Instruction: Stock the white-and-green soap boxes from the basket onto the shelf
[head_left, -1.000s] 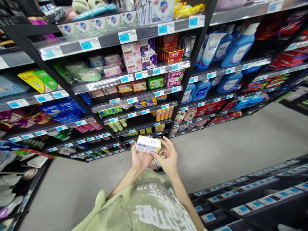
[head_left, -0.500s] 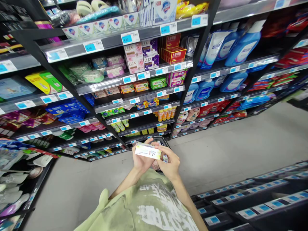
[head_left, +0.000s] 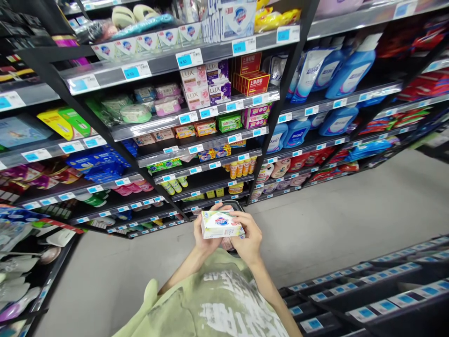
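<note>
A white soap box (head_left: 221, 223) with yellow-green corners and a blue-and-red logo is held between both hands, in front of my chest. My left hand (head_left: 203, 238) grips its left end, with fingers behind it. On the right end, my right hand (head_left: 249, 235) is closed, its fingers lying over the top edge. Under the hands is a dark shopping basket (head_left: 239, 206), largely hidden by them; a few packages in it show only in part.
Shelves ahead carry Lux soap boxes (head_left: 195, 87), red soap boxes (head_left: 257, 83) and white soap boxes (head_left: 238, 18) higher up. Blue detergent bottles (head_left: 354, 68) stand to the right. A grey floor (head_left: 315, 229) runs between these and a low shelf unit (head_left: 379, 285) at lower right.
The soap box has been turned in my hands: a narrow side faced me before, and now its broad face with the logo shows. Both hands stay in nearly the same place.
</note>
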### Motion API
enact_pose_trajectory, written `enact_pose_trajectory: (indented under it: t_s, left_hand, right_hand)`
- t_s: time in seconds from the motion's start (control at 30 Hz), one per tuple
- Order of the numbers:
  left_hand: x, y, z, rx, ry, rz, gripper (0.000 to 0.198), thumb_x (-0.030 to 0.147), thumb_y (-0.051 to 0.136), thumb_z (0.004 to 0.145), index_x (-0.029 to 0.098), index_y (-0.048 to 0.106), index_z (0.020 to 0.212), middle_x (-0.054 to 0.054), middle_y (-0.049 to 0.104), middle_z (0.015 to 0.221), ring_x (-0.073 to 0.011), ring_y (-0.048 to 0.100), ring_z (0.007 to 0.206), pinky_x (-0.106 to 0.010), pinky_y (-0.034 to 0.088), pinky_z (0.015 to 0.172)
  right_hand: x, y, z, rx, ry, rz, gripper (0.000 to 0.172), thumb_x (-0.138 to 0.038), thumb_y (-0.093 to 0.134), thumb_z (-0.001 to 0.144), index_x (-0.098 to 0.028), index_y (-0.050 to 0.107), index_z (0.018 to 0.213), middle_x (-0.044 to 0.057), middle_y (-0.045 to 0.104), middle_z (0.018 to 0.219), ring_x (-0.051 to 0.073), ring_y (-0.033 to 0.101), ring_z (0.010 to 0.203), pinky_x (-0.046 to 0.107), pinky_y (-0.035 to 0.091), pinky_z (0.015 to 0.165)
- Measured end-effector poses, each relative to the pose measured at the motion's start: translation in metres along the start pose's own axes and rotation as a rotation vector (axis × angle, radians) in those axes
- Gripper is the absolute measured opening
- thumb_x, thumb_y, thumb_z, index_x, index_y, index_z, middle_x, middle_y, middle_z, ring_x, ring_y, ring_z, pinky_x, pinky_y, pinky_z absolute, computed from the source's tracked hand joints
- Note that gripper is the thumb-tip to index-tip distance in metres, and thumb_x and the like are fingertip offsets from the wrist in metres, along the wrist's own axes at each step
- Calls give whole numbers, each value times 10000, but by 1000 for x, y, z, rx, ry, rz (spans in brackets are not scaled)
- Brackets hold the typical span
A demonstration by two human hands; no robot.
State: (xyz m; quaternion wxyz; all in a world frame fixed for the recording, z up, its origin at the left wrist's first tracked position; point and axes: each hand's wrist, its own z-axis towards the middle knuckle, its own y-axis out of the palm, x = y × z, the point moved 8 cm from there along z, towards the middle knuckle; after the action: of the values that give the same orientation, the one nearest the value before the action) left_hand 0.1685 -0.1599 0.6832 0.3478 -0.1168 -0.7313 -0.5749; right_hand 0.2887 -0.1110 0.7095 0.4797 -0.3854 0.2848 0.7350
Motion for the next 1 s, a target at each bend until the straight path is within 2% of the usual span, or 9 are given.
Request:
enact_pose_trajectory:
  t_s: [0.13, 0.23, 0.37, 0.43, 0.5, 0.6, 0.77, 0.9, 1.0]
  left_hand:
    - [12, -3, -1, -11, 202, 68, 699, 618, 747, 707, 239, 618, 1281, -135, 620, 1376, -375, 565, 1294, -516, 473, 1067]
    - [26, -6, -3, 2, 386, 206, 733, 567, 835, 654, 284, 604, 1289, -109, 574, 1418, -354, 544, 1313, -473, 489, 1061]
    - [44, 1, -10, 15, 590, 436, 797, 622, 827, 686, 275, 557, 1351, -131, 520, 1455, -355, 521, 1327, -494, 467, 1098]
    - [49, 9, -16, -4, 680, 540, 823, 626, 827, 704, 267, 528, 1381, -143, 503, 1459, -346, 529, 1320, -490, 462, 1107]
    - [50, 20, -21, -53, 771, 640, 834, 590, 847, 708, 270, 505, 1399, -146, 491, 1454, -337, 533, 1323, -479, 468, 1105]
    - [47, 35, -26, -129, 846, 770, 871, 563, 883, 688, 278, 490, 1410, -150, 473, 1441, -341, 516, 1348, -480, 487, 1091]
    - [44, 47, -36, -182, 935, 930, 995, 636, 894, 632, 294, 449, 1453, -170, 459, 1445, -369, 507, 1356, -556, 487, 1085]
    - [39, 53, -45, -262, 955, 1011, 797, 320, 860, 790, 288, 430, 1460, -180, 468, 1447, -377, 508, 1370, -627, 485, 1073]
    - [36, 56, -46, -282, 943, 1044, 762, 187, 814, 795, 267, 438, 1453, -185, 475, 1441, -382, 503, 1379, -641, 488, 1069]
  right_hand:
    - [18, 0, 1, -2, 191, 103, 456, -92, 671, 817, -279, 625, 1230, 97, 654, 1320, 253, 661, 1179, 368, 589, 881]
    - [29, 9, -1, -112, 339, 344, 572, -261, 721, 872, -305, 513, 1403, 122, 567, 1457, 268, 657, 1196, 362, 601, 854]
    - [21, 24, -4, -327, 345, 638, 838, -465, 790, 816, -335, 393, 1543, 94, 420, 1614, 335, 428, 1473, 472, 493, 1102]
    - [16, 26, -5, -366, 330, 719, 949, -535, 832, 761, -356, 363, 1566, 63, 364, 1656, 333, 320, 1538, 491, 406, 1185]
    - [15, 25, -4, -340, 329, 742, 1011, -564, 869, 713, -361, 368, 1567, 58, 365, 1655, 337, 322, 1536, 503, 364, 1212]
    - [18, 20, -3, -219, 370, 726, 993, -568, 891, 689, -334, 430, 1537, 85, 468, 1580, 347, 432, 1464, 507, 379, 1193]
    - [26, 22, -5, -51, 625, 1016, 907, -799, 699, 742, -272, 542, 1464, 128, 622, 1429, 361, 613, 1262, 533, 455, 1103]
    - [25, 17, 0, 27, 710, 1141, 900, -832, 634, 751, -225, 600, 1416, 150, 723, 1264, 371, 685, 1111, 557, 509, 1006]
    - [25, 12, 3, 65, 724, 1139, 865, -817, 625, 769, -215, 625, 1391, 143, 741, 1230, 363, 699, 1069, 529, 540, 945]
